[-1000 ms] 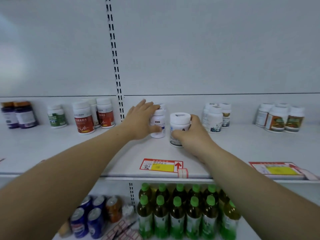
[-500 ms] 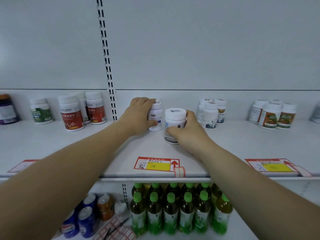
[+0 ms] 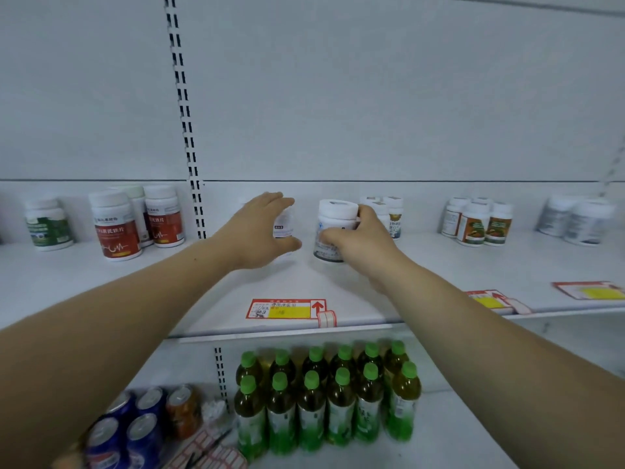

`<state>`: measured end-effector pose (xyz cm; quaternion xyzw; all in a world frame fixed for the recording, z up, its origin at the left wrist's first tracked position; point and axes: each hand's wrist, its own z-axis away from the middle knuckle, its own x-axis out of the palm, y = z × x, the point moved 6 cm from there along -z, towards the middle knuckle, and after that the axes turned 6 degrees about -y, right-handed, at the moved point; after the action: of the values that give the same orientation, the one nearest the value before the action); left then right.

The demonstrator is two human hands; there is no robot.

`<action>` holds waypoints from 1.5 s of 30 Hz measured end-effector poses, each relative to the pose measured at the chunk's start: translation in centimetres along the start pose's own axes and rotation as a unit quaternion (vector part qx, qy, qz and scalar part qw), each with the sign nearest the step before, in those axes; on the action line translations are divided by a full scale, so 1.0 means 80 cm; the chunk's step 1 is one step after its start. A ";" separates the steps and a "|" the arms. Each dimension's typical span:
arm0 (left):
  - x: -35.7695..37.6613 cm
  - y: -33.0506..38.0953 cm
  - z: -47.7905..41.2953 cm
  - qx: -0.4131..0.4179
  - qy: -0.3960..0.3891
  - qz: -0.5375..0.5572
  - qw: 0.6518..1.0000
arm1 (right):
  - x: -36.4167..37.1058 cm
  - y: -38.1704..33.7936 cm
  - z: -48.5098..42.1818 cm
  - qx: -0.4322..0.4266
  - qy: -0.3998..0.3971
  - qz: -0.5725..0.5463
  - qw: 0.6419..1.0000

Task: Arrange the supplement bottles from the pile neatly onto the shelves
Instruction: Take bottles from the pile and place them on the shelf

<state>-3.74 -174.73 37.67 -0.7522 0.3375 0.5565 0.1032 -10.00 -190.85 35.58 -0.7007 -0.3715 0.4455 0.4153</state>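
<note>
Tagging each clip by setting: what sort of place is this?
Probably a shop: white slotted shelving with price tags on its front edge, grouped supplement bottles, and green-capped drink bottles and cans below.

The shelf (image 3: 101,282) was white, the upright (image 3: 184,113) white with paired black slots. The front bottle (image 3: 333,231) was white-capped, its label white with blue marks and a dark band at the foot. The rear bottle (image 3: 283,225) was white with a small dark mark. The red-label bottles (image 3: 116,228) had white caps and a white wave line. The green-label bottle (image 3: 49,225) was white-capped. The orange-and-green bottles (image 3: 473,225) were too. The tag (image 3: 285,309) was red-edged with a yellow patch. The drinks (image 3: 311,401) were amber-green with green caps, the cans (image 3: 142,431) blue beside an orange can (image 3: 182,411).
</note>
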 end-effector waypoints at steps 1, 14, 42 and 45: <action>0.001 0.013 0.006 0.003 -0.005 0.038 0.999 | -0.009 0.002 0.003 0.005 0.003 -0.003 1.000; 0.089 0.264 -0.036 -0.014 -0.162 0.344 0.925 | -0.248 0.051 0.046 0.028 0.083 -0.012 0.996; 0.330 0.615 -0.211 -0.086 -0.283 -0.058 0.953 | -0.670 0.264 -0.058 0.053 0.016 0.150 0.987; 0.329 0.616 -0.211 -0.088 -0.276 -0.071 0.955 | -0.669 0.269 -0.079 0.051 0.005 0.157 0.986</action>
<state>-17.40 -231.03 30.77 -0.5978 0.1910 0.7610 0.1646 -18.32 -248.27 34.48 -0.7305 -0.2319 0.5203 0.3768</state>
